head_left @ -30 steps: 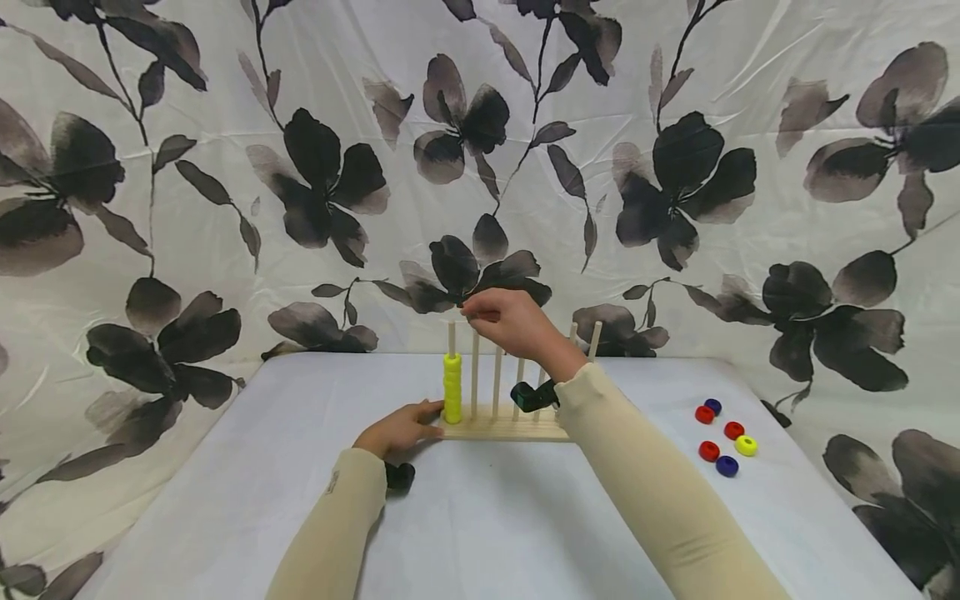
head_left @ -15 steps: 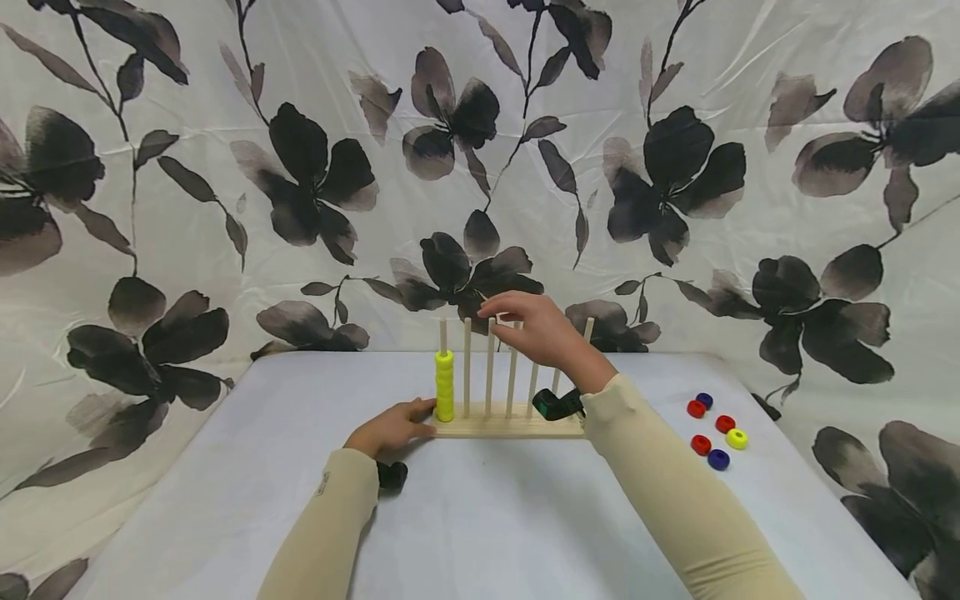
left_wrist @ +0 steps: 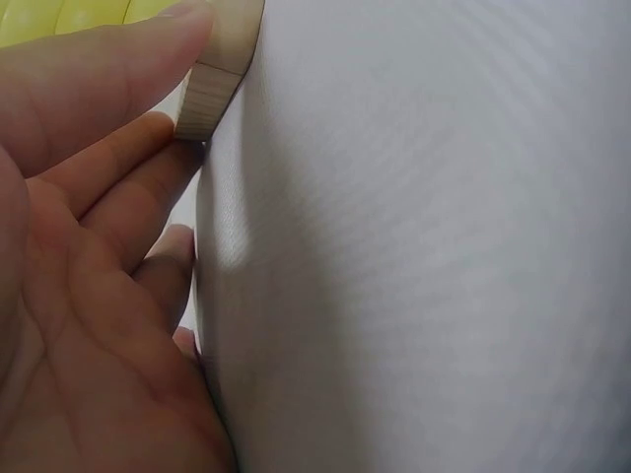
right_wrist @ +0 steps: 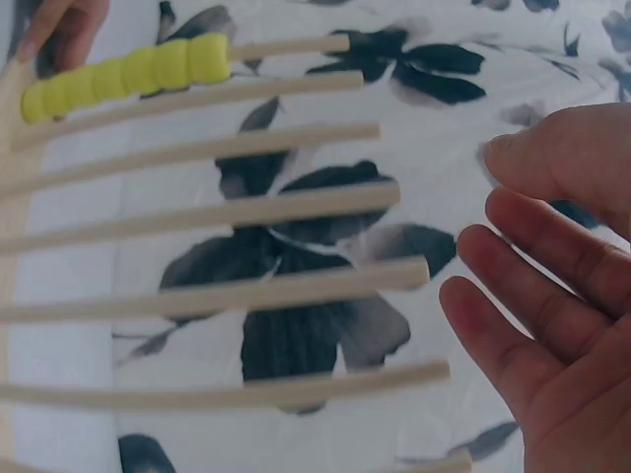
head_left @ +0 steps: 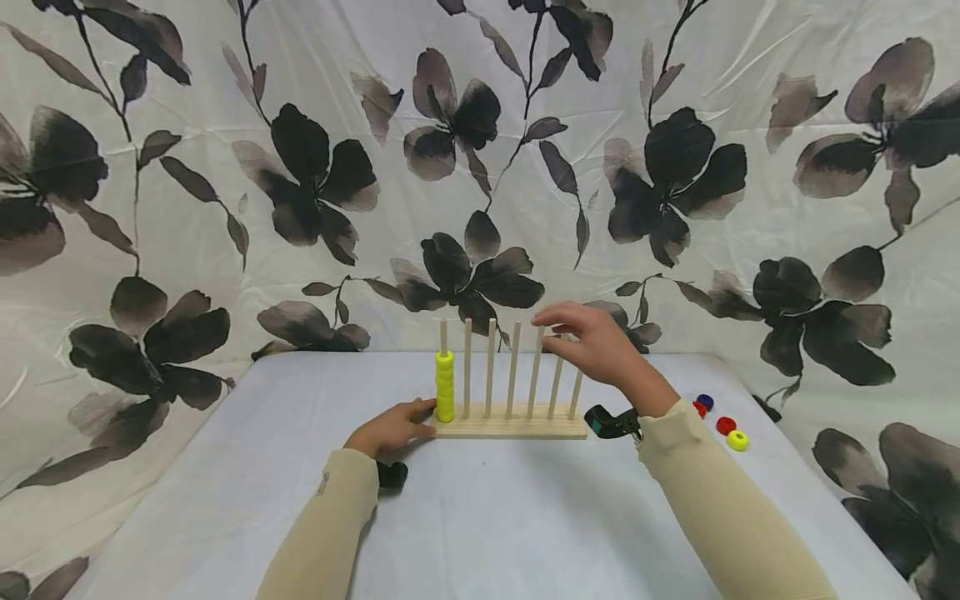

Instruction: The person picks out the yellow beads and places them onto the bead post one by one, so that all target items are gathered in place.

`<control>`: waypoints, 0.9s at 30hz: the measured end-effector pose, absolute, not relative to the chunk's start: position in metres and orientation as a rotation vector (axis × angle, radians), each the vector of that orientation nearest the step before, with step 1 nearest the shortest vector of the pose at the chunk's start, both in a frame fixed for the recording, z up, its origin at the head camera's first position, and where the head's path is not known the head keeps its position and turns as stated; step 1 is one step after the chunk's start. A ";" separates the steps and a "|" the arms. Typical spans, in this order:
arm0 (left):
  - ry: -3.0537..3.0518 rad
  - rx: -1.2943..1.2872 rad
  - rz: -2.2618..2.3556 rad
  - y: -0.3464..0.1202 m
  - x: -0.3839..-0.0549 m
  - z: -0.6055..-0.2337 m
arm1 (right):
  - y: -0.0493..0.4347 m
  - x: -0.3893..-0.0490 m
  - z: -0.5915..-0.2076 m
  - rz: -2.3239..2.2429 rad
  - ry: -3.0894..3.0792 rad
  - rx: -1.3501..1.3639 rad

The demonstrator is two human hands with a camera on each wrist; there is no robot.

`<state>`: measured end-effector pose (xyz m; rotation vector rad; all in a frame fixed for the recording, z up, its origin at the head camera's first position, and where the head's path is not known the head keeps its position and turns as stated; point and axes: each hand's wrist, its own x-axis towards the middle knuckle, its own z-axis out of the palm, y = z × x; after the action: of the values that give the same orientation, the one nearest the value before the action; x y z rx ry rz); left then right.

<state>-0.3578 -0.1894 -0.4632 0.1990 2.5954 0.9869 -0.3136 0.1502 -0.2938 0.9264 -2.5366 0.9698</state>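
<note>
A pale wooden peg rack (head_left: 512,425) with a row of upright pegs stands on the table. On its leftmost peg sits a stack of yellow beads (head_left: 445,387); bare wood shows on the other pegs. My left hand (head_left: 392,427) holds the left end of the rack's base, thumb across the wood and fingers against the end, as the left wrist view shows. Near the tops of the right-hand pegs is my right hand (head_left: 592,346), nothing held, its fingers (right_wrist: 503,325) loosely bent and spread in the right wrist view.
On the right side of the white table (head_left: 465,517) lie loose beads: a blue bead (head_left: 705,401), a red bead (head_left: 725,426) and a yellow bead (head_left: 738,441). My right sleeve (head_left: 727,500) hides part of that group. A floral cloth (head_left: 570,275) hangs behind.
My right hand has moved right along the peg tops, away from the left pegs, and its fingers have loosened. The left hand has stayed on the rack's base.
</note>
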 end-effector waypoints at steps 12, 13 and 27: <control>2.596 0.198 0.965 -0.186 -0.354 -0.465 | 0.200 -0.298 -0.309 0.969 -2.548 0.799; 2.599 0.205 0.964 -0.186 -0.355 -0.465 | 0.204 -0.297 -0.310 0.965 -2.554 0.781; 2.614 0.224 0.954 -0.188 -0.355 -0.462 | 0.264 -0.288 -0.332 0.816 -2.631 0.561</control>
<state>-0.3554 -0.1881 -0.4619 0.2235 2.6140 0.9540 -0.2882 0.2643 -0.3323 0.5611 -2.6312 0.8162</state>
